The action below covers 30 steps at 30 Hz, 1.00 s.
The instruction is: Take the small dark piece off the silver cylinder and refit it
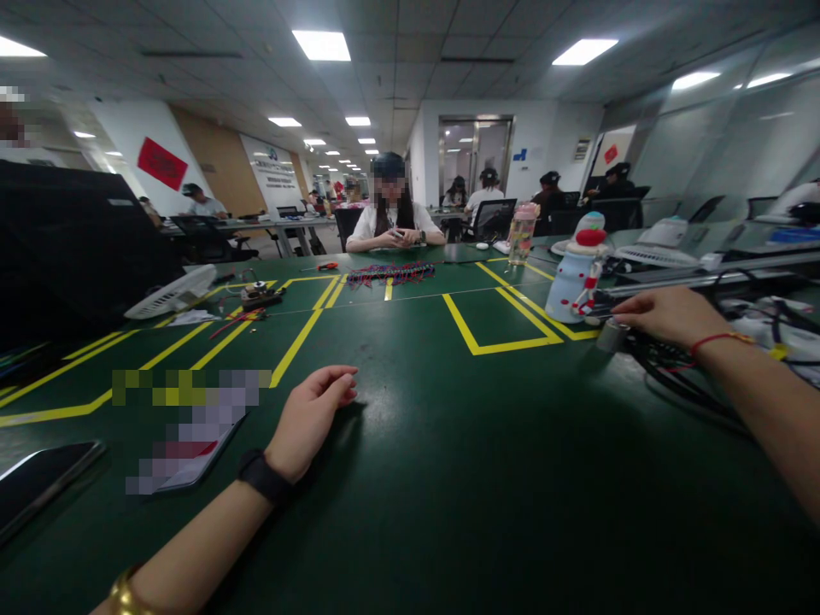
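My left hand (313, 418) hovers at or rests on the green table, its fingers loosely curled toward the thumb, and nothing shows in them. A dark band circles that wrist. At the right, my right hand (670, 318) pinches at the top of a small grey cylinder (611, 336); whether it is lifted off the table I cannot tell. Right behind it stands a light blue bottle (569, 278) with a red and white figure on its side. Black cables (666, 376) lie coiled under my right hand and wrist.
Yellow tape (512, 348) marks boxes on the green table (416, 478). A phone (48, 478) and a blurred packet (205, 444) lie left. Beyond are wires (390, 273), a screwdriver (328, 266), a white fan (172, 292) and a pink-lidded bottle (522, 235). A person (392, 218) sits opposite.
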Each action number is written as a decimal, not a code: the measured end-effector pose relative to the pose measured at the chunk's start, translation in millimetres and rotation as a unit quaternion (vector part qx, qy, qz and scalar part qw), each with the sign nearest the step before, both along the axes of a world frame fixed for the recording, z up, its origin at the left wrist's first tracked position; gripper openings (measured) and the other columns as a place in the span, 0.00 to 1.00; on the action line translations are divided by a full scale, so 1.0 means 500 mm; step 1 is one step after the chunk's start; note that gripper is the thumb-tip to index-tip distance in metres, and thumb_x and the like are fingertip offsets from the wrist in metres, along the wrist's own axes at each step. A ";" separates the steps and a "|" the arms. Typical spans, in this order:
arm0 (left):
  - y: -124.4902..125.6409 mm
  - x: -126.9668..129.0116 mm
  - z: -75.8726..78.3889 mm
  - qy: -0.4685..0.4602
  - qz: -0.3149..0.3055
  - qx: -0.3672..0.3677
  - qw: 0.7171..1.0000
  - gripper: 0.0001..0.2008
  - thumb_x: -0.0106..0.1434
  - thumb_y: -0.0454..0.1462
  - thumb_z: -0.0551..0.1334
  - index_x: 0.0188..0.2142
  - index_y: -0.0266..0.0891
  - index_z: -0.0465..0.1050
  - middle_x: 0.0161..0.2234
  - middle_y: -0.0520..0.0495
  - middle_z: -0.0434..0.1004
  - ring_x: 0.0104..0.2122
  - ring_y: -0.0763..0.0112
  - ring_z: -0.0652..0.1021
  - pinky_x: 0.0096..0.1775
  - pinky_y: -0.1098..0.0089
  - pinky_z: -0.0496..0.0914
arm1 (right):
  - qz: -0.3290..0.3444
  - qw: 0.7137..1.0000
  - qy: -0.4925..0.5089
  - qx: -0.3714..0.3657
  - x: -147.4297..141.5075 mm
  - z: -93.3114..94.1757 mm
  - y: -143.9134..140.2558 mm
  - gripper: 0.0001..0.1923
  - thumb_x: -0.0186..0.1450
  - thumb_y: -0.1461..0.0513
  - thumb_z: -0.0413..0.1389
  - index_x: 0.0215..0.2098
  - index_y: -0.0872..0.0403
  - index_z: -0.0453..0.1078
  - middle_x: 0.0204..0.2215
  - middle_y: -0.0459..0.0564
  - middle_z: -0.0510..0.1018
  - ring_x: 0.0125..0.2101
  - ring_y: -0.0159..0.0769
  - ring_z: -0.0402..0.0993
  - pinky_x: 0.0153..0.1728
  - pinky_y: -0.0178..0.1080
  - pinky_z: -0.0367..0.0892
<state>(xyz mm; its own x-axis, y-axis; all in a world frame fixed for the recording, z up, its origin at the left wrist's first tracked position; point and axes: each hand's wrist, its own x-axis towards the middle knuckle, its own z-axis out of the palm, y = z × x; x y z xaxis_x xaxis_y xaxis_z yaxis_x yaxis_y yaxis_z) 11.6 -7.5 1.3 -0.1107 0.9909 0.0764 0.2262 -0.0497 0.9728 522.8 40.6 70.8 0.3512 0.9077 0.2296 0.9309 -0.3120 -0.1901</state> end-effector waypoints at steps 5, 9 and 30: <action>-0.002 0.001 0.001 0.002 -0.002 0.002 1.000 0.17 0.55 0.45 0.62 0.42 0.38 0.72 0.35 0.47 0.74 0.34 0.70 0.75 0.39 0.68 0.69 | -0.026 0.999 -0.026 0.009 0.005 -0.003 0.001 0.17 0.54 0.54 0.57 0.38 0.53 0.76 0.35 0.52 0.77 0.34 0.37 0.67 0.35 0.37 0.56; -0.002 0.001 0.001 -0.003 -0.001 0.002 1.000 0.18 0.54 0.45 0.62 0.41 0.38 0.73 0.35 0.47 0.75 0.33 0.69 0.75 0.39 0.68 0.69 | -0.028 0.999 -0.024 0.002 0.010 -0.010 0.004 0.17 0.53 0.54 0.57 0.37 0.53 0.76 0.34 0.53 0.76 0.33 0.37 0.67 0.34 0.36 0.56; -0.002 0.002 0.003 0.003 -0.001 0.000 1.000 0.17 0.54 0.45 0.62 0.40 0.37 0.73 0.34 0.46 0.75 0.33 0.69 0.75 0.38 0.68 0.69 | -0.028 0.996 0.075 -0.040 0.018 -0.012 0.010 0.18 0.53 0.55 0.58 0.40 0.53 0.75 0.35 0.49 0.77 0.35 0.34 0.69 0.39 0.35 0.59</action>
<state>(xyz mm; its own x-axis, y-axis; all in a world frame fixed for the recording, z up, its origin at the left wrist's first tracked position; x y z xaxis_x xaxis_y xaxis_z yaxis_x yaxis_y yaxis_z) 12.7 -8.4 2.9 -0.1086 0.9911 0.0773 0.2327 -0.0503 0.9713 531.5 45.4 65.0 0.4259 0.8994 0.0983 0.8751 -0.3819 -0.2973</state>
